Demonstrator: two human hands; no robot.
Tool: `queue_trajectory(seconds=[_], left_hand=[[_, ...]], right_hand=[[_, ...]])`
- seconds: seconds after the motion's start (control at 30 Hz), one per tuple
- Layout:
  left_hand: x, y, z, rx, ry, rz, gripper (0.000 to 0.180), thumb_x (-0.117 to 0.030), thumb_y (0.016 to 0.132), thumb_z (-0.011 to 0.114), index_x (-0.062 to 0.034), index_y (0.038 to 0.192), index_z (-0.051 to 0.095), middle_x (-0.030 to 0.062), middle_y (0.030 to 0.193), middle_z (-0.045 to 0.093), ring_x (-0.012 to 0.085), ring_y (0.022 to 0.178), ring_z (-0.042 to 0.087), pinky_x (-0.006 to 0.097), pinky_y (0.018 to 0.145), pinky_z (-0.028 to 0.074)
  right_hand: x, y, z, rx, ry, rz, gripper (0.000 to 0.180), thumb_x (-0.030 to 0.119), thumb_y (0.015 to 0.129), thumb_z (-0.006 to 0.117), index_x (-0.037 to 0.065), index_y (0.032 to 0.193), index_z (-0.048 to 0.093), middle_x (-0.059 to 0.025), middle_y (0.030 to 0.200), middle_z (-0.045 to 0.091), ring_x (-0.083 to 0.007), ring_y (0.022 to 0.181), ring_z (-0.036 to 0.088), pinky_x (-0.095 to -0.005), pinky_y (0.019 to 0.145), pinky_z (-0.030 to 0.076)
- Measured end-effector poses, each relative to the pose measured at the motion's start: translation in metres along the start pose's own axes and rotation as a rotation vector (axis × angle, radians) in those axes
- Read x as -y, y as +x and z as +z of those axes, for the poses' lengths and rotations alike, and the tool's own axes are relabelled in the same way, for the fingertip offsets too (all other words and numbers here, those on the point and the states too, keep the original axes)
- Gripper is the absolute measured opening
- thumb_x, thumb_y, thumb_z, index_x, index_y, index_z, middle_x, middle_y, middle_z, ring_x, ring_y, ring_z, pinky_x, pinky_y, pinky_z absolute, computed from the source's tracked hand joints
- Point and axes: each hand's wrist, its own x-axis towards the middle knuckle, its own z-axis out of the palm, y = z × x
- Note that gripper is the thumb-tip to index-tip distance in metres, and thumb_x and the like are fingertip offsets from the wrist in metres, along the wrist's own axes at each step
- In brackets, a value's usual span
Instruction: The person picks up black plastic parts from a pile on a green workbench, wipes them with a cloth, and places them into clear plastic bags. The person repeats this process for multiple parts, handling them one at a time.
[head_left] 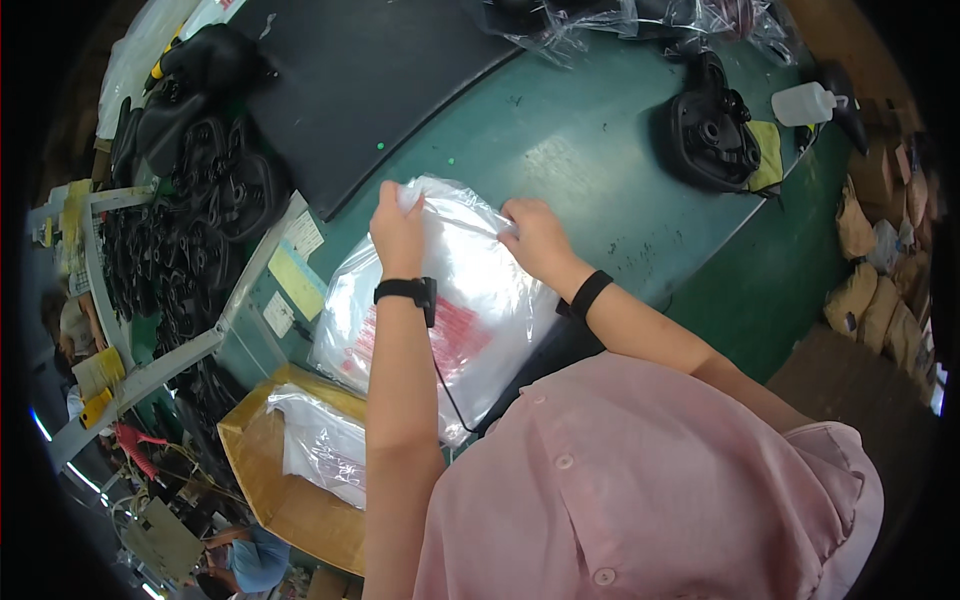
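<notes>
A clear plastic bag (400, 262) with red print lies flat across the near edge of the green table, its far edge raised between my hands. My left hand (398, 232) is closed on the bag's far left corner, fingers pinched together. Closed on the far right corner is my right hand (540, 238), thumb and fingers pressed on the film. Each wrist carries a black band. A thin black cord hangs over the lower part of the bag by my left forearm.
A cardboard box (250, 480) holding more plastic bags stands at the near left. Black moulded parts (215, 170) pile up at the left, beside a black mat (350, 90). At right sit a black part (705, 140), a yellow cloth (766, 150) and a white bottle (803, 104).
</notes>
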Motion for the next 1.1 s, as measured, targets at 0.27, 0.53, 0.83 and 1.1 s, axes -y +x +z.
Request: queue_trajectory(seconds=[0.27,0.53,0.83,1.1], left_hand=[[-0.062,-0.085,-0.018,-0.029,-0.226,0.099,0.019,-0.024,0.091,0.059,-0.0062,0.098,0.056,0.0100,0.079,0.058,0.0205,0.071,0.056,0.030,0.067,0.044],[-0.041,-0.062,0.019,-0.110,-0.301,0.016,0.030,-0.032,0.083,0.065,-0.0052,0.072,0.055,0.0150,0.063,0.053,0.0346,0.060,0.054,0.043,0.056,0.041],[-0.047,-0.069,0.023,-0.069,-0.470,0.245,0.035,-0.028,0.093,0.053,-0.0020,0.069,0.049,0.0153,0.061,0.049,0.0296,0.053,0.044,0.040,0.053,0.037],[-0.065,-0.057,0.030,-0.042,-0.392,0.244,0.028,-0.023,0.091,0.054,-0.0018,0.073,0.051,0.0196,0.068,0.051,0.0370,0.063,0.049,0.042,0.058,0.040]], right_hand=[[-0.001,0.000,0.025,-0.147,0.422,0.179,0.023,0.021,0.094,0.052,0.002,0.081,0.054,-0.0139,0.071,0.057,-0.0292,0.065,0.058,-0.0387,0.060,0.043],[0.051,0.002,0.025,-0.024,0.878,0.328,0.031,0.019,0.095,0.049,0.003,0.069,0.052,0.0049,0.063,0.044,-0.0074,0.061,0.038,-0.0278,0.055,0.037],[0.042,0.017,0.035,-0.137,0.846,0.033,0.023,0.016,0.091,0.054,-0.002,0.077,0.058,0.0018,0.065,0.051,-0.0086,0.065,0.044,-0.0302,0.059,0.041],[0.022,0.054,0.035,0.030,1.275,0.463,0.016,0.009,0.089,0.053,0.001,0.078,0.060,0.0011,0.068,0.054,-0.0090,0.067,0.049,-0.0286,0.059,0.042]])
